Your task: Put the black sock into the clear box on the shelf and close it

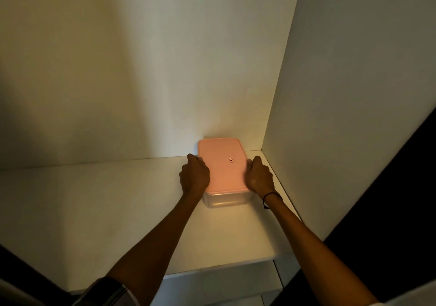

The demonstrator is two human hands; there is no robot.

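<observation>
A clear box (227, 199) stands on the white shelf (94, 199), near its back right corner. A pink lid (221, 164) with a small label lies flat on top of the box. My left hand (194, 176) grips the lid's left edge. My right hand (259, 176) grips its right edge; a thin black band circles that wrist. The black sock is not visible; through the clear front wall I see nothing dark.
The shelf's back wall (141, 69) rises right behind the box, and a white side panel (354, 93) closes off the right. The shelf's front edge (224, 268) is near me, with floor tiles below it.
</observation>
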